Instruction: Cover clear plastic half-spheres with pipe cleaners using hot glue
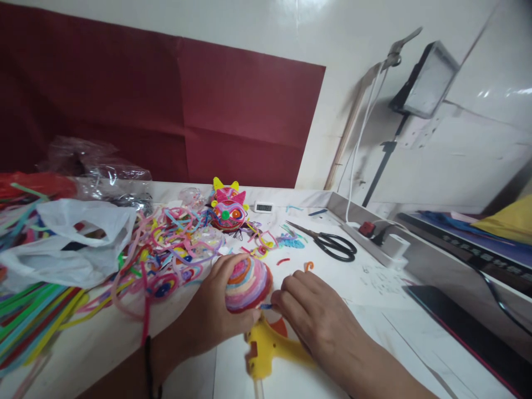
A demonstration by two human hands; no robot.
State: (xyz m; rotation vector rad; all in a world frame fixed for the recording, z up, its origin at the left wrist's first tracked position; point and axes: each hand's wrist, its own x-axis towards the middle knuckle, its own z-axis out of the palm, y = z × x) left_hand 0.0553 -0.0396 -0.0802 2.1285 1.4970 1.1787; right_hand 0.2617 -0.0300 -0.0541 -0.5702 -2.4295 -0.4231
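My left hand [220, 302] is wrapped round a rounded piece [250, 282] covered in coloured stripes of pink, orange, purple and cream that look fuzzy. My right hand [313, 316] is closed in a pinch on a short blue strip [266, 306], which meets the lower right edge of the striped piece. A yellow glue gun [266, 346] lies on the table just below both hands, its handle partly behind my right hand. Beyond the hands sit two decorated animal-face figures [229, 213], one behind the other, with pink and yellow ears.
Tangled pipe cleaners [178, 238] and a white plastic bag [87, 227] cover the left side. Black-handled scissors [328, 241] lie to the right, near a small digital clock [263, 207]. A power strip [378, 246] and a dark flat slab [465, 332] are farther right.
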